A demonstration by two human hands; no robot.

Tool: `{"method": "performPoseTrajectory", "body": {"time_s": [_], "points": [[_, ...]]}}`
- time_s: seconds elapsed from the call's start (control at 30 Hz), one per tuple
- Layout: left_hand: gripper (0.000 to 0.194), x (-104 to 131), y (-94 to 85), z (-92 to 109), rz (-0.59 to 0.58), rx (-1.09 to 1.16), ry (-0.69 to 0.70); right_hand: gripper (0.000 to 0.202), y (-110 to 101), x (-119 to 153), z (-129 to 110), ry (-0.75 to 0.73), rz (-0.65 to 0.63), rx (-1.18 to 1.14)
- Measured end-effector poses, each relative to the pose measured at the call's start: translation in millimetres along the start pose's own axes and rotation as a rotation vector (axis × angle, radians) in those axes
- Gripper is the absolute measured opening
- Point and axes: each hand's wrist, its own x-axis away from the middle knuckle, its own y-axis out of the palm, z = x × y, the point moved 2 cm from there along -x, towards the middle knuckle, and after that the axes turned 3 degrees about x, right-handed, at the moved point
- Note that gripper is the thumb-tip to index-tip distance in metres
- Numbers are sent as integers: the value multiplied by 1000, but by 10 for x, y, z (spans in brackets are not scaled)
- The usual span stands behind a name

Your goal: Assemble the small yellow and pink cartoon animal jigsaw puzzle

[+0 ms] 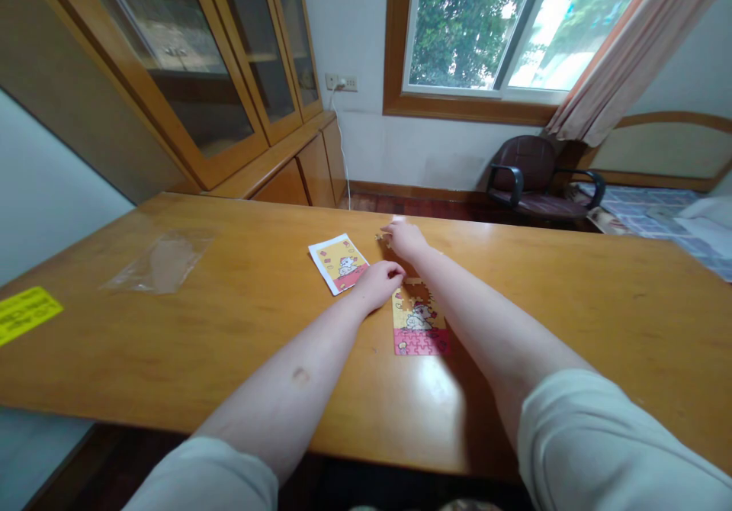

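Note:
A partly assembled jigsaw puzzle (pixel 420 341) lies flat on the table, pink along its near edge, yellow above, with a white cartoon figure. Gaps show in its far part. My left hand (pixel 378 285) is at the puzzle's far left corner, fingers curled into a pinch; what they hold, if anything, is too small to make out. Beyond the puzzle, my right hand (pixel 407 239) reaches over a few loose puzzle pieces (pixel 379 237), its fingers stretched out and apart. A printed picture card (pixel 340 261) with the same design lies left of my hands, partly behind my left hand.
The wooden table (pixel 240 328) bears a clear plastic bag (pixel 165 261) and a yellow label (pixel 28 313) at the left. Beyond it stand a glass-door cabinet (pixel 240 145), an armchair (pixel 529 175) and a bed (pixel 646 217). A window (pixel 457 38) is ahead.

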Motion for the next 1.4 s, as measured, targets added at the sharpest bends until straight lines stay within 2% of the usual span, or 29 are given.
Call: {"method": "performPoseTrajectory", "body": {"time_s": [0.13, 0.3, 0.5, 0.7, 1.0, 1.27, 1.4], "points": [[21, -5, 18, -27, 14, -30, 40, 30, 89, -129, -87, -16, -22, 20], [22, -16, 39, -51, 8, -26, 34, 24, 154, -166, -39, 63, -25, 4], [23, -14, 12, -14, -9, 12, -14, 20, 156, -48, 101, 130, -57, -57], [23, -2, -16, 22, -6, 9, -22, 30, 120, 43, 179, 133, 4, -65], [23, -43, 57, -102, 19, 8, 0, 23, 174, -68, 124, 154, 10, -19], [23, -47, 72, -97, 12, -3, 30, 24, 173, -108, 55, 117, 15, -71], [23, -42, 58, -76, 4, -6, 25, 17, 203, -99, 17, 145, 2, -149]]}}
